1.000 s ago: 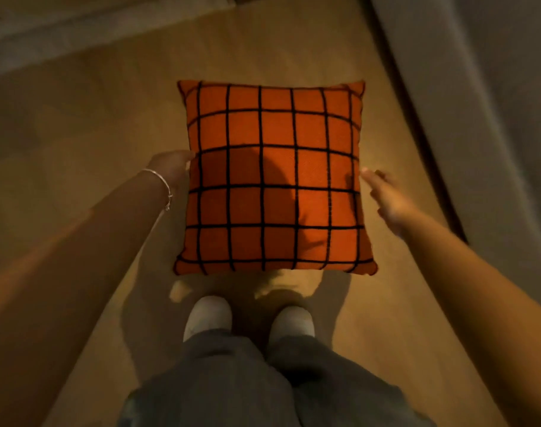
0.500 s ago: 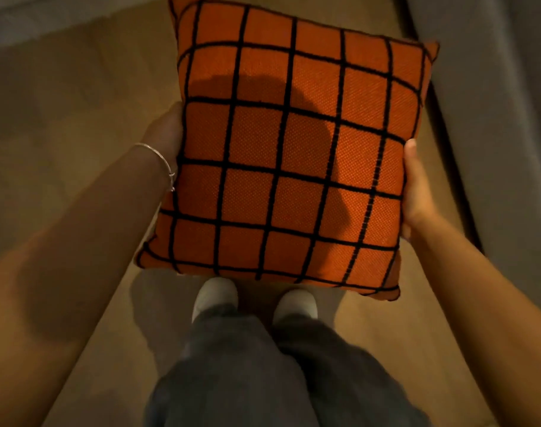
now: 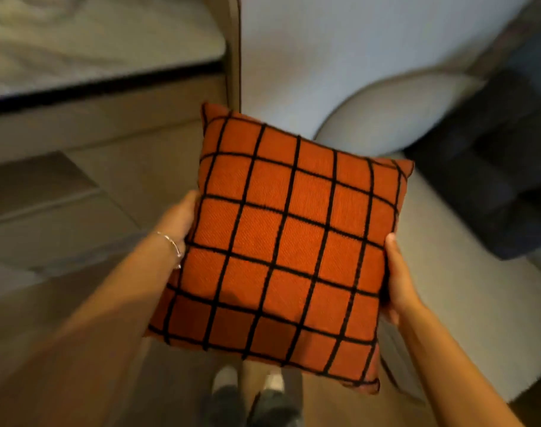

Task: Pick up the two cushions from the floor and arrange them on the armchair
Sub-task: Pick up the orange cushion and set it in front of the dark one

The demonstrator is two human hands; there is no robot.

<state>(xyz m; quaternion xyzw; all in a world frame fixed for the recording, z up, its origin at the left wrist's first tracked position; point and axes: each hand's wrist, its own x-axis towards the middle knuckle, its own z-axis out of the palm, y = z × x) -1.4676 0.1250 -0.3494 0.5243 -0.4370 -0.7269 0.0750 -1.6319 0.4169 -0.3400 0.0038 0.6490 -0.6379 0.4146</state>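
Since a second ago: orange cushion (image 3: 281, 245) has gone from flat on the floor to lifted well clear of it, and the view has swung up so the armchair and wall now show.

Head view:
- Cushion: orange with a black grid, held in the air between both hands, tilted, face toward the camera. It overlaps the left front part of the armchair (image 3: 466, 297) in the picture; contact with the seat can't be told.
- Left hand (image 3: 178, 218): clamped on the cushion's left edge, fingers hidden behind it. Thin bracelet (image 3: 172, 246) on the wrist.
- Right hand (image 3: 397, 278): clamped on the right edge, thumb on the front face, fingers behind.
- Armchair: pale, rounded backrest, with a dark cushion (image 3: 491, 167) already lying on the seat against the back.
- Feet (image 3: 247, 380) on the wooden floor (image 3: 115, 167) below the cushion. Bed (image 3: 102, 47) at upper left. Frame is motion-blurred.
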